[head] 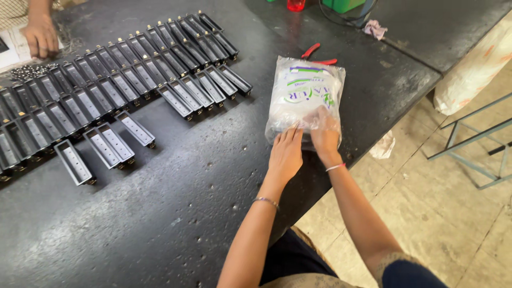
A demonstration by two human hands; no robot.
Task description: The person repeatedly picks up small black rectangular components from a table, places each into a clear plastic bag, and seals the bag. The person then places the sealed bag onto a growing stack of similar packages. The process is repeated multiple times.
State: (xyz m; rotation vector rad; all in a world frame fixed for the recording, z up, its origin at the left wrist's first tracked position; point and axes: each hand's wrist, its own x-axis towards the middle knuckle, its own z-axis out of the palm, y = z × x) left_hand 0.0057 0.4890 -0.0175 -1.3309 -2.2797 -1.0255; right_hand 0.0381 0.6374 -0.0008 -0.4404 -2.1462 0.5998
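A clear plastic bag point(305, 93) with white contents and green and purple print lies on the dark worktable point(176, 213) near its right edge. My right hand point(324, 133) is pushed inside the bag's near opening, seen through the film. My left hand point(285, 154) rests flat on the bag's near edge beside it, fingers together, holding the opening down. Both wrists wear thin bracelets.
Several rows of black oblong metal trays point(122, 85) cover the table's left half. Red-handled pliers point(316, 53) lie behind the bag. Another person's hand point(40, 34) rests at the far left by small metal parts point(29, 71). A metal frame point(474, 144) stands on the floor.
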